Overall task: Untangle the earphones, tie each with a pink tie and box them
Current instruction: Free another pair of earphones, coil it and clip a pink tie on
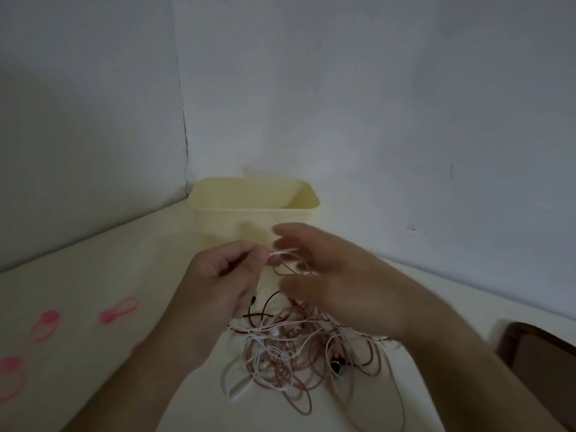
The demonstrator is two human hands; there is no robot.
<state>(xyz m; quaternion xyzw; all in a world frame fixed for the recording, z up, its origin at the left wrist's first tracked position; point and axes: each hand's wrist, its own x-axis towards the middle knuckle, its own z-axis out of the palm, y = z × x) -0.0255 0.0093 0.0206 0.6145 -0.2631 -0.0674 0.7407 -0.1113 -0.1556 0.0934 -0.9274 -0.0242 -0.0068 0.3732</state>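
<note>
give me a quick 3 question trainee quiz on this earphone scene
1. True or false: the pink ties lie on the person's left side.
2. What does the left hand pinch? A) a pale cord B) a pink tie C) the box rim
3. Fill in: the cream box stands ___ the tangle of earphones, against the wall.

Key: 1 true; 2 A; 3 behind. The right hand is blurred, so its grip stays unclear.

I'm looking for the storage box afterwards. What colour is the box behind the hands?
The box is pale yellow, seen best in the head view.
</note>
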